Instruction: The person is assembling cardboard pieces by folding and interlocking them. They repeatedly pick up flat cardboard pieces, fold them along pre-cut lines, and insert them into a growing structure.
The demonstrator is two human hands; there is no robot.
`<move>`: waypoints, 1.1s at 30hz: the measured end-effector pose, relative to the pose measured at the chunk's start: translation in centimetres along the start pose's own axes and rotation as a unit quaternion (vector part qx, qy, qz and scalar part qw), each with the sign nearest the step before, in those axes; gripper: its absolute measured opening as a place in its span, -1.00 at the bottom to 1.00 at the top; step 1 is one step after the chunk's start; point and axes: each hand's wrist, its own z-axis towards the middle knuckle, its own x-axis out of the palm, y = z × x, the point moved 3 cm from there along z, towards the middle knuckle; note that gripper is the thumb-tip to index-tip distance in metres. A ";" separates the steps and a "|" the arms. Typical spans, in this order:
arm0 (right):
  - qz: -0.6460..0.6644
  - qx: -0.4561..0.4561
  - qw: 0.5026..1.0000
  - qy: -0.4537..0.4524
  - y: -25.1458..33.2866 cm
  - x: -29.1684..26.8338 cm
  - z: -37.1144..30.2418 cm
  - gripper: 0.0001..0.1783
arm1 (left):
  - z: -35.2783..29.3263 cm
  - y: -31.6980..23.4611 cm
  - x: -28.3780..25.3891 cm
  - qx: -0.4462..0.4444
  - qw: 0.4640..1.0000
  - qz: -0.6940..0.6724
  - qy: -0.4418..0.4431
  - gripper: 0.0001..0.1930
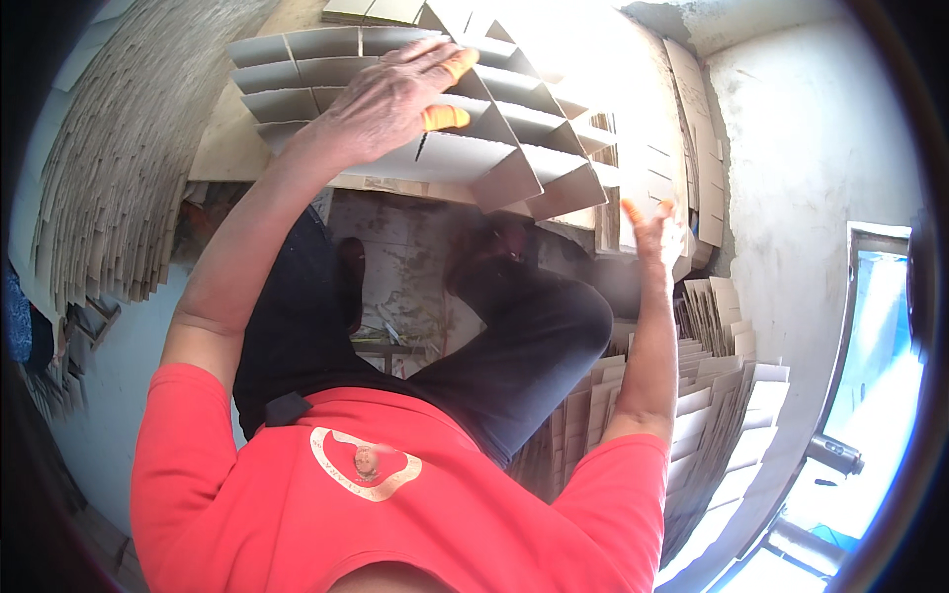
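A partly assembled cardboard divider grid (pixel 509 124) of crossed grey strips stands on the work surface in front of me. Across its left part lies my left hand (pixel 390 99), fingers stretched out and thumb apart, touching or just above the strips' upper edges. Orange covers wrap its thumb and a fingertip. My right hand (pixel 657 235) is to the right of the grid, beside a pile of pale cardboard strips (pixel 657 163). Its thumb and fingers, also orange at the tips, are apart with nothing visible between them. Bright light washes out the grid's far side.
A tall mass of stacked cardboard strips (pixel 119 168) fills the left side. More cardboard pieces (pixel 707 395) stand in rows at lower right, near the wall (pixel 791 148). Beneath the wooden work surface (pixel 227 143) are my legs. A bright window (pixel 875 326) is at far right.
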 end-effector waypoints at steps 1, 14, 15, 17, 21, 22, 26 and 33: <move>-0.012 0.009 0.999 0.034 -0.6 1.8 -0.7 0.03 | 0.4 -0.6 0.3 -0.008 0.999 -0.027 0.040 -0.38; 0.123 -0.115 0.986 -0.021 -5.0 3.7 -0.1 -0.86 | -1.2 0.2 0.5 -0.038 0.997 -0.038 0.051 -0.46; 0.106 -0.116 0.985 -0.066 -4.7 2.5 -0.3 -0.88 | -2.0 0.3 0.0 -0.048 0.997 -0.033 0.044 -0.47; 0.071 -0.117 0.978 -0.155 -4.1 0.0 -0.6 -0.91 | -3.4 0.3 -1.2 -0.071 0.996 -0.041 0.017 -0.49; 0.020 -0.124 0.983 -0.135 -2.1 -3.6 0.2 -0.84 | -6.0 1.3 -3.0 -0.105 0.994 -0.019 0.009 -0.53; -0.033 -0.155 0.978 -0.137 -1.3 -3.3 0.0 -0.84 | -6.5 1.5 -3.1 -0.108 0.994 -0.012 0.015 -0.53; -0.102 -0.204 0.972 -0.050 -0.7 0.1 -1.3 -0.87 | -7.0 1.8 -3.6 -0.110 0.994 -0.014 0.011 -0.51; 0.022 -0.108 0.993 -0.051 -2.1 -0.8 -1.4 -0.75 | -8.0 2.6 -4.5 -0.102 0.994 -0.022 0.000 -0.49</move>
